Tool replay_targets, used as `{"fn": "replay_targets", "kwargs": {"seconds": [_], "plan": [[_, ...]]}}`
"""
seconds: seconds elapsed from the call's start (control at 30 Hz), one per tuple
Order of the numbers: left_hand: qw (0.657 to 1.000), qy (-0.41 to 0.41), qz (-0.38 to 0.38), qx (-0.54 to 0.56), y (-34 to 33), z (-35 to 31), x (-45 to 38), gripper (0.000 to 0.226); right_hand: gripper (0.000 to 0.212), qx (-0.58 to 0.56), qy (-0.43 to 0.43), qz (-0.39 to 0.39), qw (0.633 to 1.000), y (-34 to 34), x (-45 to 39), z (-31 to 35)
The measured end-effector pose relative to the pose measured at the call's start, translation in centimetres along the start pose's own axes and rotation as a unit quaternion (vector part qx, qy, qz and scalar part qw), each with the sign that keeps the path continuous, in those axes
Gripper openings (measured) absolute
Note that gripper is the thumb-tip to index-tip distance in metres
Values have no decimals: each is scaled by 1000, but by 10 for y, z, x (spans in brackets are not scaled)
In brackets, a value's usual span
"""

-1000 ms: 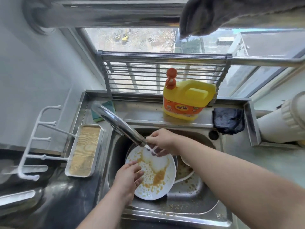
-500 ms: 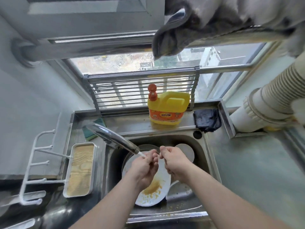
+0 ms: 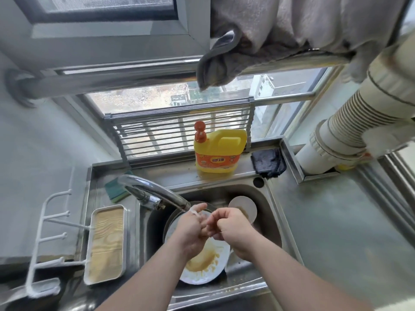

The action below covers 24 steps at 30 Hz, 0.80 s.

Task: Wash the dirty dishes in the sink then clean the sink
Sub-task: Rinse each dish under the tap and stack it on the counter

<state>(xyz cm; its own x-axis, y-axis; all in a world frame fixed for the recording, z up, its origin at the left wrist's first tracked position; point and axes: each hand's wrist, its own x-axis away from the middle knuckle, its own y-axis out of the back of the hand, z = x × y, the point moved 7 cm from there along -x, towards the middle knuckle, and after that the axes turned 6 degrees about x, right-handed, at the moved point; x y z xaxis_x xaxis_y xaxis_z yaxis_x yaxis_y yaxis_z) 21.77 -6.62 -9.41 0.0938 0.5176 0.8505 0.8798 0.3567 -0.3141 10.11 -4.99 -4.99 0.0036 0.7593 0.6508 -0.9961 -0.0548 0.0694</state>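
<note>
The steel sink occupied the centre of the view, with its basin toward 6 o'clock. At 12 o'clock from the basin, the yellow detergent jug stood upright on the back ledge, with a dark cloth just beside it at 3 o'clock. At 9 o'clock from the basin lay a white tray with a wooden inlay, and a green sponge sat at 11 o'clock behind the faucet. The faucet spout reached over the basin and a thin stream ran from it.

In the basin, a large white plate smeared with brown sauce lay under your forearms; a smaller round dish leaned at 1 o'clock from it.

Your left hand was under the stream, fingers extended and holding nothing. Your right hand was just beside it at 3 o'clock, its fingers curled against the left fingers; whether it pinched anything, I cannot tell.
</note>
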Motion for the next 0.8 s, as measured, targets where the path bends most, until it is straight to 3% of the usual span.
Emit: {"fn": "replay_targets", "kwargs": {"seconds": [0.07,0.13,0.2,0.33,0.4,0.5,0.63,0.73,0.8], "plan": [[998,-20,16,53,4,-6,2,40,46,6,5,15,1000,-16,-2,-1],[994,-31,10,104,7,-10,7,28,36,20,14,56,998,-40,-4,-5],[994,-21,0,106,5,-2,13,26,40,7,-3,100,995,-61,-9,-11],[996,-34,-39,-67,-13,26,16,70,50,-101,-133,139,976,-56,-28,-17],[998,-20,-39,-34,-8,26,8,65,49,-92,-162,116,976,-59,-31,-25],[996,0,-52,73,11,14,-8,48,44,-60,-111,90,988,-77,-20,-34],[997,-46,-57,15,-10,24,-6,44,47,-127,-169,98,973,-60,-51,-27],[996,-28,-66,56,1,14,-16,48,57,-71,-145,94,982,-70,-41,-41],[995,9,-81,60,-1,11,-16,51,48,-38,-149,106,982,-76,-40,-50]]}}
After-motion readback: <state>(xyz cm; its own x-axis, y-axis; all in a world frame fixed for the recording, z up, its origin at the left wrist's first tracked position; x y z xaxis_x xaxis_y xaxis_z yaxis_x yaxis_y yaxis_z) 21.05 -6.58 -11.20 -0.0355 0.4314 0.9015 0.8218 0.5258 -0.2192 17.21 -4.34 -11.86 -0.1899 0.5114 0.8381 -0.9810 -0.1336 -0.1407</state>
